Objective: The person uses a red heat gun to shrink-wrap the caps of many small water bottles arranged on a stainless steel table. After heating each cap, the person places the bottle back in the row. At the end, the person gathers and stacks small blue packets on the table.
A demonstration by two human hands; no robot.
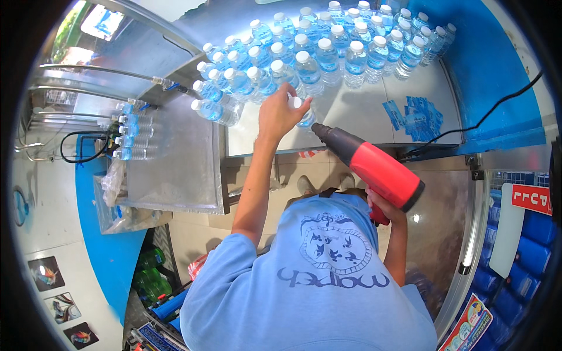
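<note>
My left hand [278, 116] is closed round the top of a small clear water bottle [305, 119] near the front edge of the white counter [252, 137]. My fingers are about its white cap, and the bottle has a blue label. My right hand [387, 206] grips the handle of a red and black heat gun [383, 172]. Its dark nozzle points at the lower part of that bottle, very close beside it. Part of the right-hand grip is hidden behind the gun's body. Several capped water bottles [308, 69] stand in rows just beyond my left hand.
A pile of loose blue labels [418, 119] lies on the counter at right. A black cord [494, 111] runs from behind the counter's right side. To the left are a metal basin [175, 158] and several bottles [137, 140] in a row. Blue containers [524, 275] stand at far right.
</note>
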